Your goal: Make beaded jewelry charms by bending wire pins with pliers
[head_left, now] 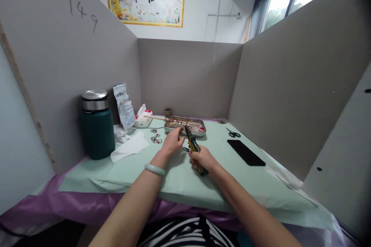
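My right hand is wrapped round the yellow and dark green handles of a pair of pliers. Their dark jaws point away from me, towards a metal tray. Left of the jaws is my left hand, its fingers bent together near the tool's tip; whatever they pinch is too small to make out. Red and pale beads and a long thin stick lie in and across the tray. Several small rings with red beads rest on the cloth left of my left hand. Another small dark tool lies partly hidden between my hands.
A dark green flask stands at the left, with white paper, a silver pouch and a tissue pack beside it. On the right lie scissors and a black phone. Grey partitions enclose the table.
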The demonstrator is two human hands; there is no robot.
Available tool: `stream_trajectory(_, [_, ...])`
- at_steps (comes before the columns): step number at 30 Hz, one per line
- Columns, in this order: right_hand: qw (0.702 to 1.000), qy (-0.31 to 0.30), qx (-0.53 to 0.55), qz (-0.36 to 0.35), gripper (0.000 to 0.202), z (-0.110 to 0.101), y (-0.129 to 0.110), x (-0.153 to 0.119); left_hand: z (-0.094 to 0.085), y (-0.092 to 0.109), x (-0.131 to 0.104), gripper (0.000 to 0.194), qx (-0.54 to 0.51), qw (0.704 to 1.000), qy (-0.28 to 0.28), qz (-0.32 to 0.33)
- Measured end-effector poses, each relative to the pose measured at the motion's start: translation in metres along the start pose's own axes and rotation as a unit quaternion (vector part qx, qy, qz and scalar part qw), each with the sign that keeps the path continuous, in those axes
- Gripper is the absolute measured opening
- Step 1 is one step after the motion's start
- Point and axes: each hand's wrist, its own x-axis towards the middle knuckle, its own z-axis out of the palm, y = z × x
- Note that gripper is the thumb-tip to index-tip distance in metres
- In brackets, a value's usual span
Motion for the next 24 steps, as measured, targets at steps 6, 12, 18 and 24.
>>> stream_trajectory(6, [1.0,-0.008,-0.009,-0.001,0.021,0.0,0.0,0.0,0.003,-0.005,0.003,0.018,0.042,0.998,0.017,0.035])
stream_trajectory(12, [0.999,-0.019,-0.03,-0.007,0.019,0.002,-0.004,-0.003,-0.007,0.002,0.005,0.032,-0.149,0.984,-0.014,-0.101])
stream_trajectory(18, [0.997,-0.031,-0.066,-0.033,0.02,0.002,-0.005,-0.005,-0.018,-0.001,0.005,0.032,-0.513,0.779,-0.221,-0.284])
stream_trajectory(24, [0.999,-0.015,0.039,0.027,0.022,-0.002,-0.004,-0.003,-0.005,0.009,0.001,0.031,-0.272,0.95,-0.04,-0.148])
